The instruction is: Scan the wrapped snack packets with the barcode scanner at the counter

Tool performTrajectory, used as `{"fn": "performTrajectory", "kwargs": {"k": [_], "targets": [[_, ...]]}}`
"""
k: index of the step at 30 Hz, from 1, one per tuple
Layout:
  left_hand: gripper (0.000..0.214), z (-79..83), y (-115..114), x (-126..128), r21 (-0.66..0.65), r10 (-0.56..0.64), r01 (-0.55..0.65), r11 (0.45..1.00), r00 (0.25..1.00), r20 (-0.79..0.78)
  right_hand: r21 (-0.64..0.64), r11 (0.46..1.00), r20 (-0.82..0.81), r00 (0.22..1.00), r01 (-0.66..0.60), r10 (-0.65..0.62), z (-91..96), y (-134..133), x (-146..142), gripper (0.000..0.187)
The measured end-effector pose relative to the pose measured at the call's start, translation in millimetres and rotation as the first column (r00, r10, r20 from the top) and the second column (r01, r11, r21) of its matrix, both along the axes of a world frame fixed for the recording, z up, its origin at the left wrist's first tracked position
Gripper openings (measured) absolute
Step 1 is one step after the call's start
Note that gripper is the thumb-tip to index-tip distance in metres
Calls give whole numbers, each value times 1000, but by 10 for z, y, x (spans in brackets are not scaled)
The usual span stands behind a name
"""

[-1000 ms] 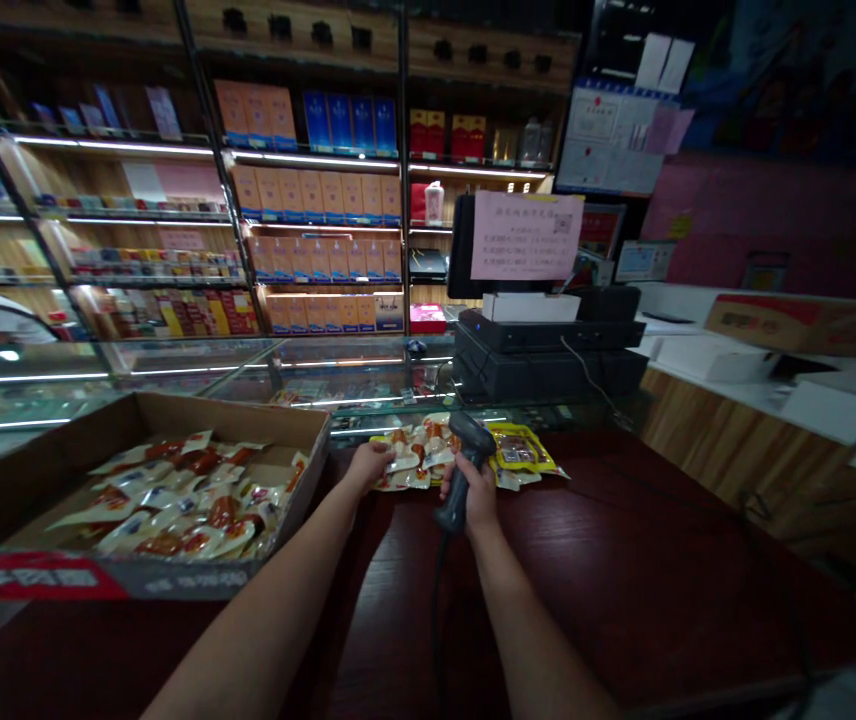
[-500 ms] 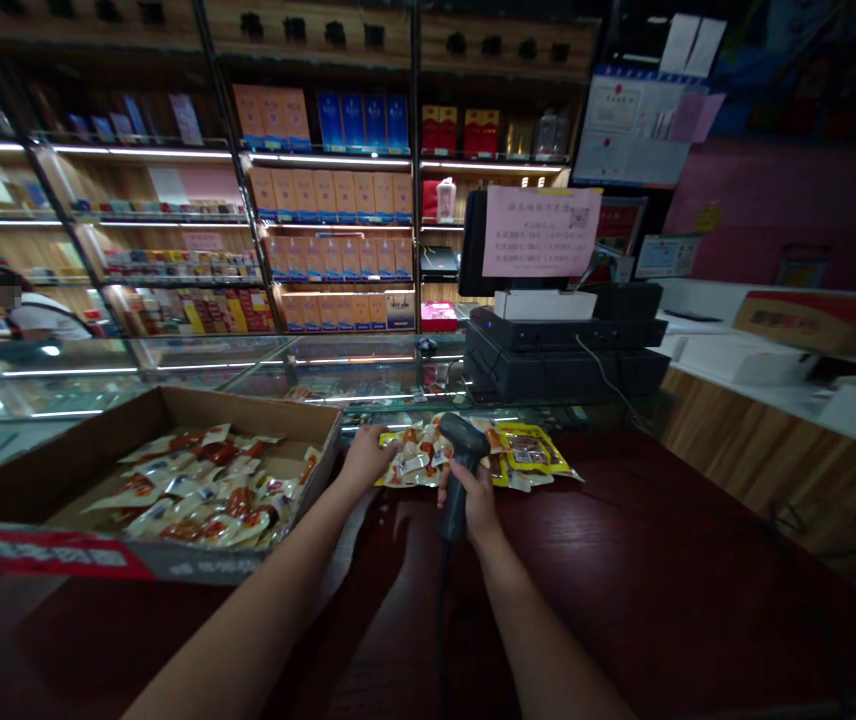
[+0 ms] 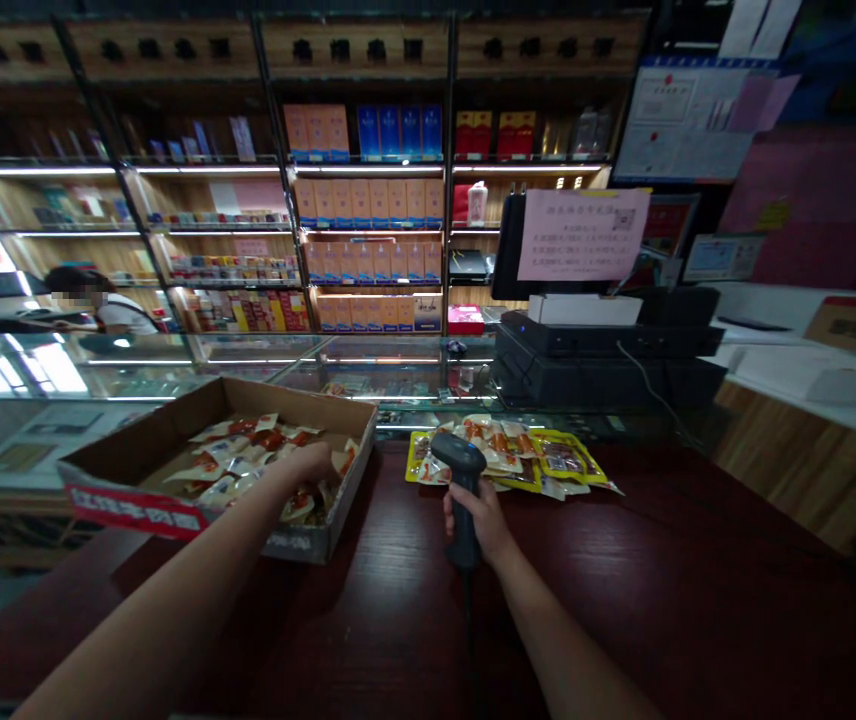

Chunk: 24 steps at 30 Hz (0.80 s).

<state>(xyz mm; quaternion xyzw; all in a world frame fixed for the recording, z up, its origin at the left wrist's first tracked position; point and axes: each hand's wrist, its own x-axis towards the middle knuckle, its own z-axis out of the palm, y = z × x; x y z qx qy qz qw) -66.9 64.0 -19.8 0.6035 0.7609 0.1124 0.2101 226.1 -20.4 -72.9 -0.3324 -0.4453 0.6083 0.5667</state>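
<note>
My right hand (image 3: 482,512) is wrapped round the handle of a dark barcode scanner (image 3: 459,455), held upright above the table with its cord hanging down. My left hand (image 3: 314,466) reaches down into the right side of an open cardboard box (image 3: 353,490). Its fingers point into the box and are mostly hidden, so their grip cannot be made out. Around it lie several sealed snack packs (image 3: 237,458) with reddish-brown food inside. Behind the scanner, a pile of similar snack packs (image 3: 499,440) lies on the table together with yellow-edged packets (image 3: 567,455).
A dark red table (image 3: 398,620) carries the box and the pile. Beyond it stand a glass display counter (image 3: 383,350), a black cash drawer (image 3: 608,365) and a monitor with a pink notice (image 3: 582,235). Another person (image 3: 124,313) is far left, before shelves of boxed goods.
My left hand has gone from the left end of the snack pile into the cardboard box. My right hand still holds the scanner. The view has turned left.
</note>
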Motion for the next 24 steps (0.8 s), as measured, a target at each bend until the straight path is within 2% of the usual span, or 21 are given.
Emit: {"fn": "performTrajectory", "kwargs": {"k": [4,6,7,9,11,13,15,19,21,24], "targets": [[30,28,-36,-10,42,92,-107,993,960,263,-12,1000,9,1000,6,-6,-13,7,1,40],[26,104,-75,-70,80,84,-132,988,893,443,-15,1000,14,1000,3,-3,-21,8,3,39],[26,143,-103,-93,122,67,-165,979,820,568,-14,1000,17,1000,2,-2,-24,7,3,39],[30,197,-171,-76,234,-15,-279,931,612,791,-5,1000,19,1000,-3,3,-26,0,-1,38],[33,189,-251,64,329,-134,-404,853,440,888,8,1000,15,1000,-18,17,-21,-15,-6,36],[32,103,-332,327,385,-234,-480,788,346,909,17,999,10,999,-45,44,-14,-35,-8,35],[32,-52,-397,653,416,-275,-494,764,334,902,27,997,-1,998,-66,66,-7,-56,-5,34],[29,-423,-421,1199,535,-277,-487,691,506,817,45,996,-46,996,-80,82,5,-78,14,33],[28,-574,-373,1334,564,-257,-503,655,553,793,38,995,-44,994,-94,96,11,-72,21,33],[29,-735,-265,1375,537,-220,-551,639,538,814,10,992,14,992,-129,128,8,-41,25,35]]}}
